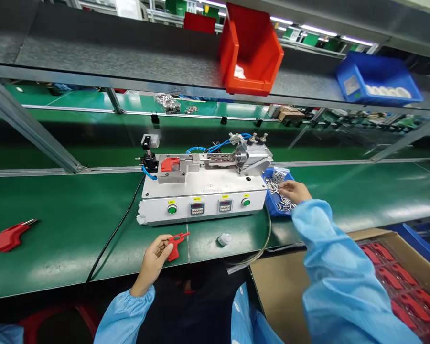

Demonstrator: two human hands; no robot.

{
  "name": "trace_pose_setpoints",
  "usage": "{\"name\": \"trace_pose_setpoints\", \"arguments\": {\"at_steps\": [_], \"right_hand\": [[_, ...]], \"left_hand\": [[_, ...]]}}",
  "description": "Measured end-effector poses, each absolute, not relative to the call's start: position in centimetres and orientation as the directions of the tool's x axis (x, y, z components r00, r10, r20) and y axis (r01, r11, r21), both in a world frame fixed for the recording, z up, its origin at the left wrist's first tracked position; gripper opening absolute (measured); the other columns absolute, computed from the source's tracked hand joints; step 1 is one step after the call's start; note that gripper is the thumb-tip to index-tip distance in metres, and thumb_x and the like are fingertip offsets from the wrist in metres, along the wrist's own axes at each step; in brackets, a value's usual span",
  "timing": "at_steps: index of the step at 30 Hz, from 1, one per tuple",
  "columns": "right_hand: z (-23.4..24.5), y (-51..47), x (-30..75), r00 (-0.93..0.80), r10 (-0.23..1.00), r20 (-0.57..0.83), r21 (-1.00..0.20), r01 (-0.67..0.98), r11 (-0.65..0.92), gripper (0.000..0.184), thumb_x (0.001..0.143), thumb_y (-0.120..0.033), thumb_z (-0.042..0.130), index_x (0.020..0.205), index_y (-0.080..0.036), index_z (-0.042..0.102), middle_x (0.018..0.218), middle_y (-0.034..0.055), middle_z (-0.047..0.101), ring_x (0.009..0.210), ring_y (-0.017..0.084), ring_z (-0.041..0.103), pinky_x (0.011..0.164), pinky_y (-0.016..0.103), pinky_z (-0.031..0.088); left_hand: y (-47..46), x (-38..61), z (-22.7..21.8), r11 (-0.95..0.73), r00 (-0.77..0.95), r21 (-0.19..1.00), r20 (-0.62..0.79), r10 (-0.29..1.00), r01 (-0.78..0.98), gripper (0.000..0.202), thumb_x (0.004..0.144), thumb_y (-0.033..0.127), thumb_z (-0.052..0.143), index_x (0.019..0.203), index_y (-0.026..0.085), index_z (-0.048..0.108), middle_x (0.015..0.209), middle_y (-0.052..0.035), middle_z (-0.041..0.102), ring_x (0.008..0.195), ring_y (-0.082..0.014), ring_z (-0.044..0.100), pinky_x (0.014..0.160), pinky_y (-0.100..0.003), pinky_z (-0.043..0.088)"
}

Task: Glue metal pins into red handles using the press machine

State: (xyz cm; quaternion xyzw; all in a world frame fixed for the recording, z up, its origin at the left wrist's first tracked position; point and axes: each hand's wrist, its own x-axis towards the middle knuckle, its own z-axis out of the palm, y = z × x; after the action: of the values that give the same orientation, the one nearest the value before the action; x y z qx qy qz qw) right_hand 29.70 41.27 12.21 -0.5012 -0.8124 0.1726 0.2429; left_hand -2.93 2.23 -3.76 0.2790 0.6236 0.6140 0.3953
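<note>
My left hand (pixel 156 260) is closed around a red gun-shaped plastic part (pixel 177 244), its thin tip pointing right, above the bench's front edge. My right hand (pixel 295 191) is over the blue bin (pixel 272 206) of small metal pins (pixel 284 204), fingers pinched together; whatever they hold is too small to make out. Between the hands stands a white bench machine (pixel 204 188) with green buttons and small counters. Another red part (pixel 169 164) sits in the metal fixture at its left end.
A red part with a metal tip (pixel 12 236) lies at far left. A small whitish object (pixel 224 239) and a clear hose (pixel 261 246) are in front of the machine. A carton (pixel 283 286) with red parts stands at right. Overhead, a shelf carries red (pixel 229 57) and blue bins (pixel 354 86).
</note>
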Motion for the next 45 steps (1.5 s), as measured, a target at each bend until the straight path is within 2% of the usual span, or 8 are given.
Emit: {"name": "trace_pose_setpoints", "arguments": {"at_steps": [5,11,15,20,26,32,39,45], "right_hand": [[17.3,37.7,28.2,-0.446,0.876,0.186,-0.83,0.406,0.383,0.067,0.057,-0.07,0.092,0.099,-0.021,0.074,0.077,0.004,0.071,0.072,0.021,0.07,0.071,0.038,0.064],[18.9,32.9,22.6,-0.578,0.775,0.256,-0.843,0.259,0.471,0.055,0.065,-0.07,0.091,0.088,-0.023,0.077,0.085,0.0076,0.075,0.077,0.023,0.072,0.072,0.039,0.065],[18.2,31.8,16.8,-0.763,0.583,0.277,-0.748,0.21,0.63,0.045,0.079,-0.065,0.083,0.088,-0.022,0.077,0.085,0.0081,0.076,0.076,0.023,0.073,0.073,0.037,0.065],[19.1,32.0,6.5,-0.83,0.332,0.448,-0.517,0.062,0.854,0.021,0.091,-0.041,0.068,0.096,-0.022,0.075,0.089,0.0055,0.076,0.082,0.023,0.072,0.085,0.04,0.063],[17.7,34.4,-1.4,-0.809,0.362,0.463,-0.356,0.204,0.912,0.011,0.084,-0.021,0.06,0.087,-0.023,0.07,0.09,0.0072,0.076,0.089,0.026,0.071,0.091,0.042,0.057],[15.8,36.1,-0.4,-0.871,0.234,0.431,-0.245,0.137,0.96,0.018,0.091,-0.026,0.054,0.087,-0.023,0.071,0.099,0.0111,0.076,0.096,0.029,0.07,0.089,0.044,0.057],[16.8,35.7,-2.9,-0.931,0.136,0.339,-0.141,0.093,0.986,0.022,0.089,-0.028,0.062,0.103,-0.026,0.078,0.116,0.01,0.073,0.106,0.03,0.067,0.094,0.047,0.058],[17.3,35.2,-6.8,-0.966,0.165,0.199,-0.073,0.153,0.985,0.008,0.081,-0.018,0.07,0.077,-0.023,0.075,0.109,0.0125,0.071,0.104,0.031,0.065,0.088,0.045,0.059]], "left_hand": [[2.9,-3.0,-3.3,0.098,-0.485,0.982,-0.165,0.859,-0.162,0.051,0.085,0.064,0.077,0.105,0.018,0.071,0.091,-0.007,0.074,0.082,-0.0216,0.069,0.076,-0.031,0.057],[3.8,-2.9,-2.8,0.052,-0.482,0.983,-0.133,0.866,-0.178,0.049,0.085,0.063,0.076,0.103,0.017,0.071,0.082,-0.0034,0.067,0.075,-0.0187,0.062,0.071,-0.03,0.052],[4.5,-3.1,-2.5,0.013,-0.494,0.982,-0.107,0.863,-0.19,0.05,0.084,0.063,0.077,0.1,0.016,0.071,0.076,-0.0009,0.061,0.071,-0.0164,0.055,0.066,-0.027,0.046],[4.9,-3.3,-2.5,-0.018,-0.502,0.98,-0.084,0.861,-0.196,0.053,0.083,0.065,0.077,0.099,0.016,0.071,0.075,-0.0004,0.058,0.068,-0.0148,0.051,0.063,-0.026,0.043],[4.7,-3.1,-2.5,-0.036,-0.511,0.983,-0.061,0.858,-0.177,0.046,0.087,0.06,0.073,0.1,0.015,0.07,0.075,-0.0007,0.058,0.068,-0.0147,0.051,0.063,-0.027,0.042],[5.0,-3.4,-2.4,-0.05,-0.496,0.983,-0.044,0.867,-0.175,0.034,0.086,0.048,0.077,0.096,0.016,0.071,0.074,0.0007,0.057,0.066,-0.0134,0.048,0.062,-0.027,0.042],[5.0,-3.6,-2.3,-0.061,-0.491,0.974,-0.056,0.869,-0.219,0.035,0.085,0.05,0.076,0.095,0.016,0.071,0.072,0.0012,0.057,0.064,-0.0133,0.049,0.061,-0.026,0.042],[4.8,-3.6,-2.2,-0.063,-0.487,0.975,-0.05,0.872,-0.213,0.035,0.086,0.049,0.075,0.098,0.016,0.072,0.077,-0.0005,0.059,0.068,-0.0138,0.05,0.064,-0.026,0.043]]}}
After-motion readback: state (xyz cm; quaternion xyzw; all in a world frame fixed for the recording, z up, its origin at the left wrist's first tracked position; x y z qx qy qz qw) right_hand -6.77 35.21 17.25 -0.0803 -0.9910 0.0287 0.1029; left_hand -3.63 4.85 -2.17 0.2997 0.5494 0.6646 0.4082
